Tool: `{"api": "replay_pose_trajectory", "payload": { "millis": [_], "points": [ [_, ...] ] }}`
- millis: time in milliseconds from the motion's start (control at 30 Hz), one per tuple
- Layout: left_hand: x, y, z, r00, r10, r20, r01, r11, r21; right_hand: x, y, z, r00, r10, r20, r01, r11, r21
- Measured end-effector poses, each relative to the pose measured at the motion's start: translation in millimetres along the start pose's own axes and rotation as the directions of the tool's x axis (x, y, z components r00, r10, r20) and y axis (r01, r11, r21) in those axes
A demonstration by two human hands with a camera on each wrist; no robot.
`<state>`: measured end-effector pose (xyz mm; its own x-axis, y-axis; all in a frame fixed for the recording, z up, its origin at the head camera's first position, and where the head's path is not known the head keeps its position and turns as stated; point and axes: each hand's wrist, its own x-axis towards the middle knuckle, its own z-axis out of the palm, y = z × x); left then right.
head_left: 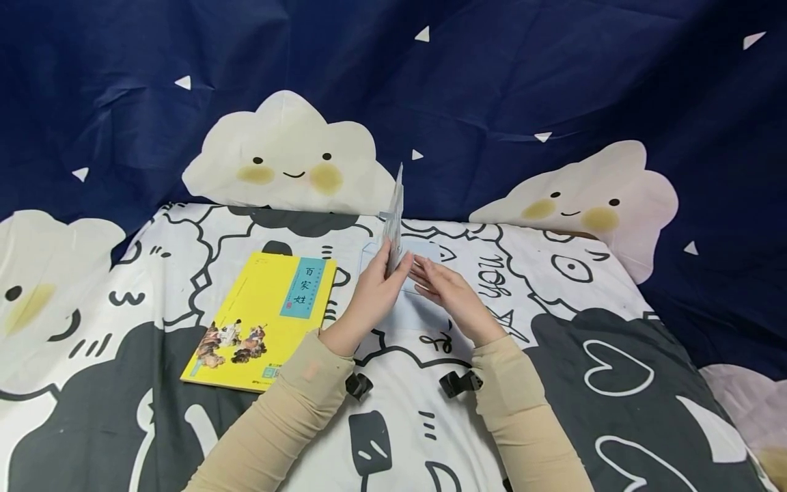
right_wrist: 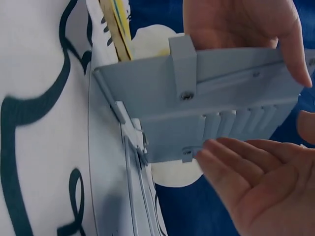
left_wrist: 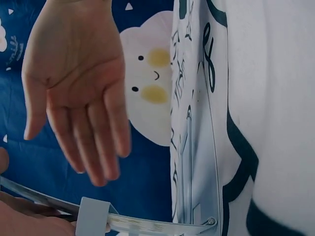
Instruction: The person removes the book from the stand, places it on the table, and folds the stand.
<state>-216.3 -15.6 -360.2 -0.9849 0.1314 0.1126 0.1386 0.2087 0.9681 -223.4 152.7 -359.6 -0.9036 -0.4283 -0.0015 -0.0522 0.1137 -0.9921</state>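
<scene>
A light-blue metal book stand (right_wrist: 162, 88) has its base plate (head_left: 412, 314) lying flat on the cloth and its slotted panel upright, seen nearly edge-on in the head view. My left hand (head_left: 375, 290) grips the panel's near edge, thumb on one face and fingers behind the other. In the right wrist view a small bracket (right_wrist: 183, 69) sits on the panel, and thin support rods (right_wrist: 135, 182) run along the base. Beside the panel's right face is my right hand (head_left: 449, 290), its fingers extended and fingertips close to the metal, holding nothing.
Left of the stand lies a yellow book (head_left: 252, 314) with a blue title label, flat on the black-and-white patterned cloth (head_left: 406, 396). Behind rises a dark-blue fabric backdrop (head_left: 467, 82) printed with clouds. A black wrist camera (head_left: 359, 386) protrudes inward from the left sleeve.
</scene>
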Motion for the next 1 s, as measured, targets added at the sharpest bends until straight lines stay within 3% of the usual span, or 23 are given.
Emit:
{"api": "replay_pose_trajectory", "payload": {
  "millis": [167,333,533,1000],
  "points": [
    [-1.2,0.5,4.7,0.999,0.005,0.033,-0.007,0.999,0.044,-1,-4,2,0.999,-0.037,-0.031,0.040,0.995,0.096],
    [-2.7,-0.2,9.0,0.998,0.052,0.039,-0.055,0.996,0.075,-1,-6,3,0.996,-0.068,-0.060,0.076,0.987,0.143],
    [-5.0,-2.7,13.8,0.993,0.099,0.061,-0.106,0.988,0.117,-2,-9,1,0.994,-0.029,-0.103,0.048,0.981,0.186],
    [-8.5,-2.6,19.1,0.984,0.099,0.147,-0.125,0.975,0.181,-9,-13,-14,0.972,0.022,-0.236,0.032,0.975,0.222]
  ]
}}
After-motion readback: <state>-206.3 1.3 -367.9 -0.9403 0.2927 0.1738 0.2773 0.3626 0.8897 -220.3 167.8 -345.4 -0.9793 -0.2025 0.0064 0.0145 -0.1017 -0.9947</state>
